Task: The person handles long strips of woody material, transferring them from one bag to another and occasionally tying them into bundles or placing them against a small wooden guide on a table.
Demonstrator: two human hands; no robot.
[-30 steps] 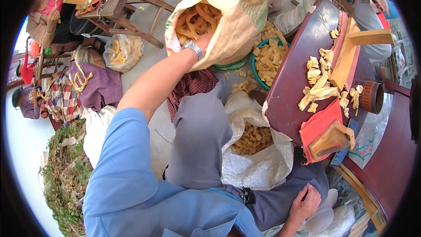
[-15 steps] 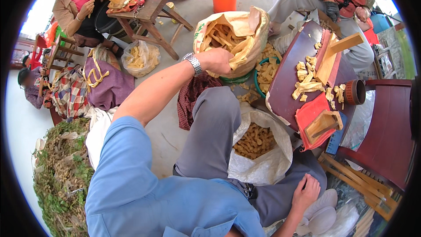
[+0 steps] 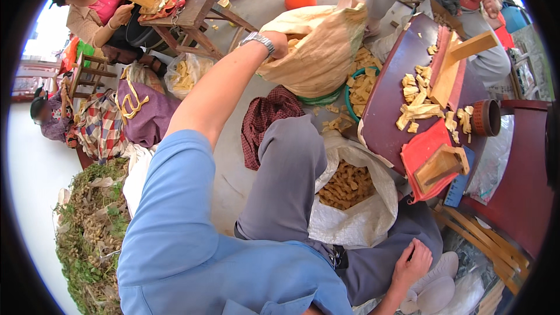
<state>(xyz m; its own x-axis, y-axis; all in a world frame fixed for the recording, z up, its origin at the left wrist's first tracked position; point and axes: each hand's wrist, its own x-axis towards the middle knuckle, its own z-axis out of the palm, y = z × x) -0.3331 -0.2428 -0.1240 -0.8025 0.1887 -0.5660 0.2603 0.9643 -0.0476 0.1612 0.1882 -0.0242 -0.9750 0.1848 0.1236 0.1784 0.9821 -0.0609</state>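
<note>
At the lower left of the frame lies a heap of green and brown plant matter point(image 3: 96, 239). Above it are a checked bundle point(image 3: 96, 131) and, just beside that, a purple cloth bundle point(image 3: 151, 122) with a pale yellow cord. In the upper left, a co-worker point(image 3: 108, 6) is seated at a wooden stool point(image 3: 198, 4); near the stool is a clear plastic bag point(image 3: 201, 69) of yellow pieces. At centre lies a dark red checked cloth point(image 3: 265, 122). The person's left hand point(image 3: 280, 45) is at the mouth of a tan woven sack point(image 3: 326, 55), located upper centre; its fingers are hidden, so the state of this grip cannot be told. Below, between the person's legs, a white sack point(image 3: 350, 224) stands open, showing brown pieces. To its right, a maroon table point(image 3: 385, 93) extends up the frame. At lower right, the right hand point(image 3: 413, 263) rests on the thigh, its grip released, fingers loosely bent. On the table are yellow strips point(image 3: 419, 108), a red cloth point(image 3: 415, 156) and a brown cylindrical cup point(image 3: 487, 118).
</note>
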